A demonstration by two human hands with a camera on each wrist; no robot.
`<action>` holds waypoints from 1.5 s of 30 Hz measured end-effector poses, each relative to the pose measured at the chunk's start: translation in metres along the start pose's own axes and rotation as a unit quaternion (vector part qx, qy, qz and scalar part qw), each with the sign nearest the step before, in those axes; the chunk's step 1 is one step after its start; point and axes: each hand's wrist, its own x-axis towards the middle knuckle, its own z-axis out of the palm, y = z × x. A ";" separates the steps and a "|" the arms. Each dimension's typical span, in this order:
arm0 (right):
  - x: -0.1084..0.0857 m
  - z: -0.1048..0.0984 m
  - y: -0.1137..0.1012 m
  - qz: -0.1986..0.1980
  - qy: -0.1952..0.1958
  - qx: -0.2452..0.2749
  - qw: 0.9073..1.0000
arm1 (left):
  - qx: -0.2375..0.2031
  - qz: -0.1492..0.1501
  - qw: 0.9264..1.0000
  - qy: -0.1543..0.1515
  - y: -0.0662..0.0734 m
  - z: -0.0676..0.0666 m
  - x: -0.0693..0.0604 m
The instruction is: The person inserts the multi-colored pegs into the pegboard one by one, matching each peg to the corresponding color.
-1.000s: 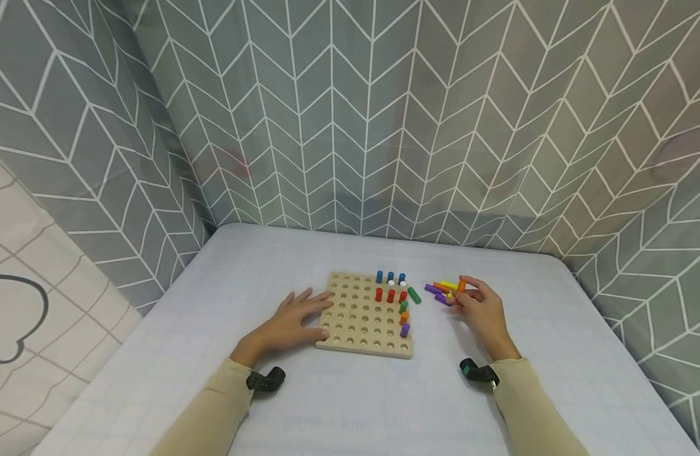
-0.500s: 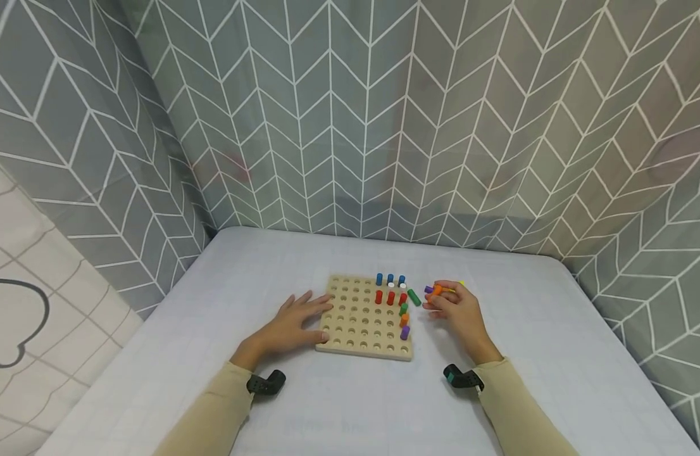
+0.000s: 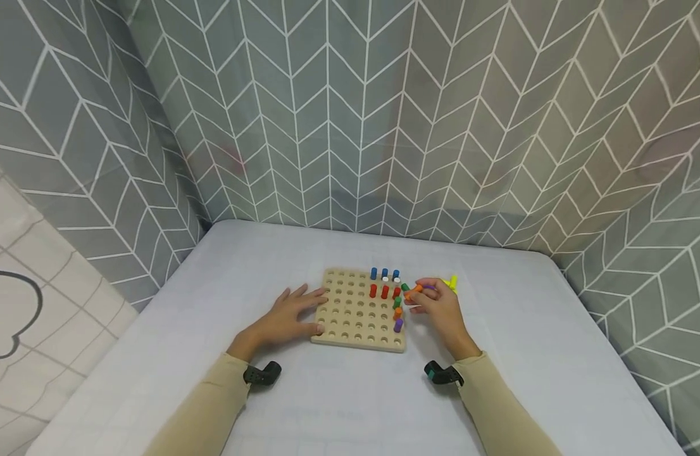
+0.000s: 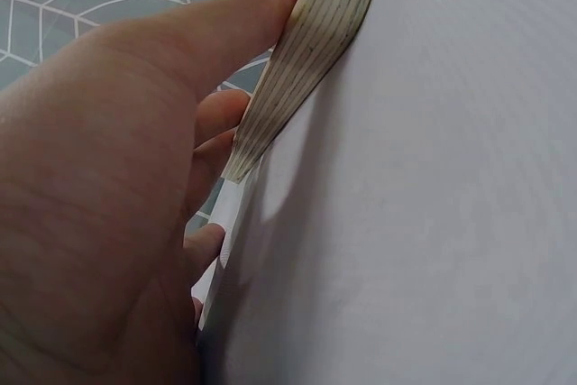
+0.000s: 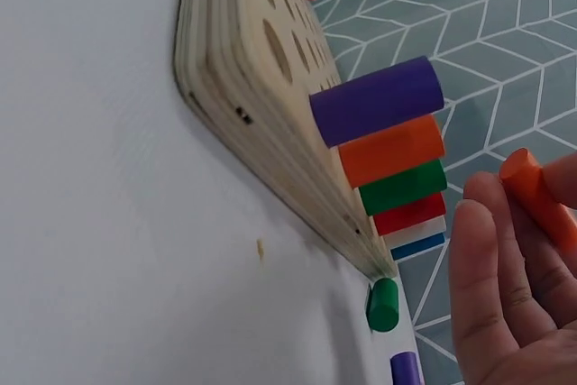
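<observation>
Orange peg is being pinched between the thumb and fingers of the right hand, and on my feed it is slanting in the air just beyond the right side of the wooden pegboard. On my other side, the left hand is resting with fingers spread and relaxed, its thumb touching the board's left edge.

Along the board's right edge I am seeing one standing column, running from near to far: a purple peg, a second orange peg, a green peg, then red, white and blue. Three blue pegs are standing in the far row, with white pegs showing partly behind three red pegs.

A loose green peg is lying on the white-covered table close to the board's right side, and a loose purple peg is lying near it, partly cut off in the right wrist view. Yellow pegs are lying past the right hand, partly hidden by it. Behind everything, a grey chevron-patterned curtain is hanging.
</observation>
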 end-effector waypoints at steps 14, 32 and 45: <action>-0.007 0.016 -0.003 -0.041 -0.017 -0.013 0.999 | 0.008 0.002 1.000 -0.003 -0.003 0.001 0.001; -0.015 0.030 -0.003 -0.112 -0.016 -0.167 0.979 | 0.013 0.004 1.000 -0.007 -0.003 -0.001 0.000; -0.017 0.034 -0.001 -0.155 -0.023 -0.224 0.962 | 0.011 0.002 1.000 -0.006 -0.001 0.000 -0.001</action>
